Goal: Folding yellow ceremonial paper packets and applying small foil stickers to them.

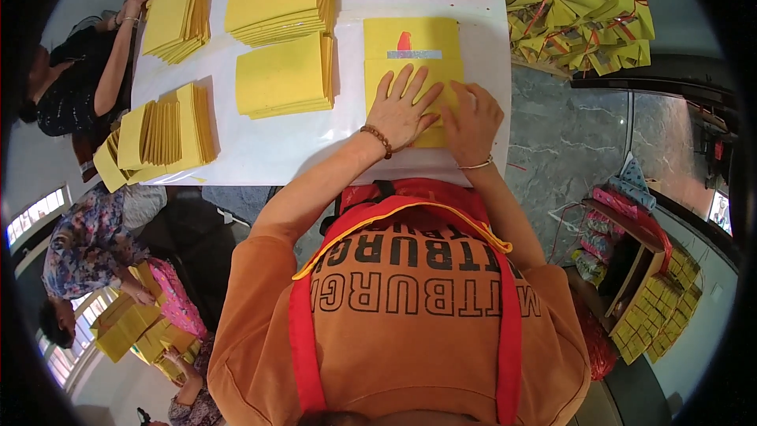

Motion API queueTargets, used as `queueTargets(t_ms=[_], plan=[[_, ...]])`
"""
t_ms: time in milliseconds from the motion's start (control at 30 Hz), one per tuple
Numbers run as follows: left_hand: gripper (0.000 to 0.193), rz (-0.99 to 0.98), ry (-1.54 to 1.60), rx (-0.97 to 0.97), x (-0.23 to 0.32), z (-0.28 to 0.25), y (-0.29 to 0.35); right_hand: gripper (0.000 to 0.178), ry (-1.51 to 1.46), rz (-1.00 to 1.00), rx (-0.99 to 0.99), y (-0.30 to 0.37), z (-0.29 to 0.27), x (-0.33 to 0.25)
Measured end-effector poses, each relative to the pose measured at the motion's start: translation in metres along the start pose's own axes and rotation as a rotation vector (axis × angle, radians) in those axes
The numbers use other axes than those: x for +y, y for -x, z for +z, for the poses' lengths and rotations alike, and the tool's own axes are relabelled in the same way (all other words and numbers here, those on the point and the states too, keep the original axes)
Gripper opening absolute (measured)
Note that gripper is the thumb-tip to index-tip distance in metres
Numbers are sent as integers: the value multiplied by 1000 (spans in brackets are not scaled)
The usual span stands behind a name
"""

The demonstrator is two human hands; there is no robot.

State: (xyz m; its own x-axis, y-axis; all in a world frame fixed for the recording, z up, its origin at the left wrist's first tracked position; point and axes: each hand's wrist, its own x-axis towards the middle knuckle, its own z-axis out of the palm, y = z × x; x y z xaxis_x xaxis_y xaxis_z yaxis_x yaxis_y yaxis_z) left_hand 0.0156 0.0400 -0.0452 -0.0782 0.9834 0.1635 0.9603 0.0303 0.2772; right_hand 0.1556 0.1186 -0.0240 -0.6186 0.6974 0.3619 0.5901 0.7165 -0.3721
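On the table in front of me lies a yellow paper stack, with a red shape and a silver strip near its far end. My left hand presses flat on it, fingers spread, a beaded bracelet at the wrist. Along the right edge of the same stack is my right hand, its fingers loosely bent and apart, with a thin bangle on the wrist. No object shows in either hand. Part of the stack is hidden beneath my hands.
Several yellow paper stacks stand on the white table to the left. Tied yellow bundles pile up at the far right. Two co-workers are on the left, one with a hand at the table. A wooden box is at the right.
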Motion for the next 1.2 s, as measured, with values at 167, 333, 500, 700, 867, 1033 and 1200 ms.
queueTargets(t_ms=[167,333,500,700,867,1033,1200], plan=[[55,18,-96,-122,-7,1,2,47,-68,-392,-195,-13,16,-2],[54,-32,164,-38,-12,-7,-1,53,-264,-307,-219,-4,38,14],[48,-199,962,-31,-36,-16,1,60,6,-316,-294,-12,36,4],[72,6,81,-34,-45,-24,10,59,7,-313,-291,-15,32,0],[85,18,25,-62,-48,-26,12,61,0,-323,-288,-16,33,-2],[69,281,-67,-63,-39,-27,11,63,-10,-335,-294,-10,43,9],[52,240,-279,53,-13,-14,9,51,-1327,404,-410,-29,21,30]])
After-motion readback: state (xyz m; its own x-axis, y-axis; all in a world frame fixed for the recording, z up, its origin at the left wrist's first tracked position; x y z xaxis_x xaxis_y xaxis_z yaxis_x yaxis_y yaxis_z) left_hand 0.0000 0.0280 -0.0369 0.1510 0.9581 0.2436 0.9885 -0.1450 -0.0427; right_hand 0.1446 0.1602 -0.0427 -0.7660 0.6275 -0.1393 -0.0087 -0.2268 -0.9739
